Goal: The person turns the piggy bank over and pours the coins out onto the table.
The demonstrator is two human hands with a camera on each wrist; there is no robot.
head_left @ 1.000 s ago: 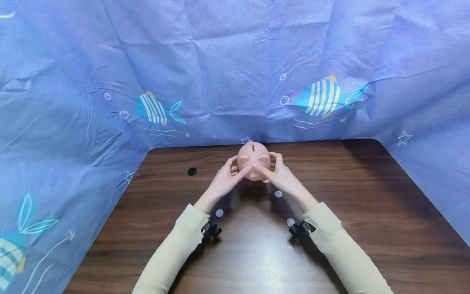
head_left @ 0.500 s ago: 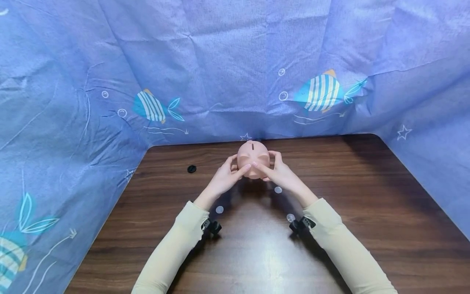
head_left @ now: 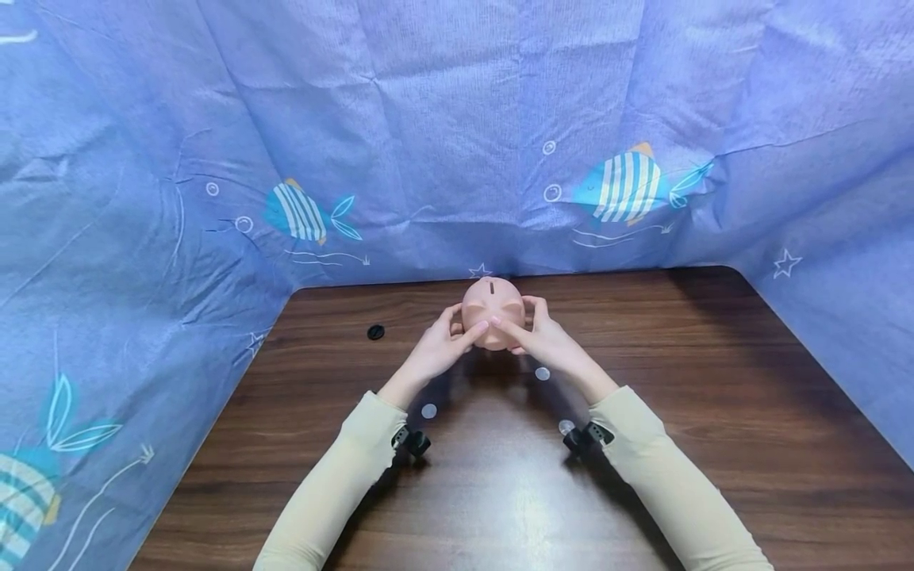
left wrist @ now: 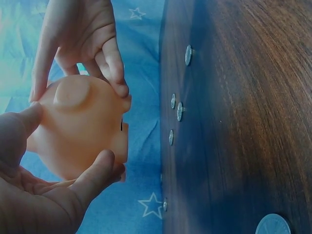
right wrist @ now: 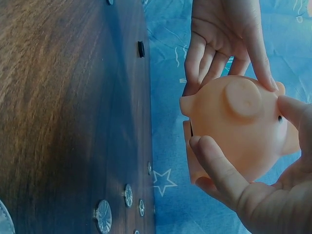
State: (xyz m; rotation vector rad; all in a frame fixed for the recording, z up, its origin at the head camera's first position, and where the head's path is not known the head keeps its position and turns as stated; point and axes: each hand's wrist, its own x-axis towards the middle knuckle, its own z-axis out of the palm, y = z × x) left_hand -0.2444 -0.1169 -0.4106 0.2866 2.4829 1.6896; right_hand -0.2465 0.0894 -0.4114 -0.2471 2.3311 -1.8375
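A pink piggy bank [head_left: 493, 313] is held up over the far part of the table, its coin slot facing up and its stubby feet toward the tabletop. My left hand [head_left: 434, 346] grips its left side, thumb across the near face. On the other side my right hand [head_left: 550, 345] grips it likewise, and the two thumbs nearly meet. In the left wrist view, a gap shows between the feet of the piggy bank [left wrist: 80, 129] and the table. Several silvery coins [right wrist: 104, 216] lie below it; three coins [head_left: 429, 411] show in the head view.
A small round black cap [head_left: 375, 332] lies on the wooden table [head_left: 714, 396] to the left of the hands. Blue cloth [head_left: 457, 143] printed with fish hangs behind the table's back edge and along both sides. Black wrist cameras [head_left: 417, 442] sit under the sleeves.
The head view has tilted slightly up and down. Both hands keep the piggy bank in nearly the same place and pose, and the coins and black cap have not moved.
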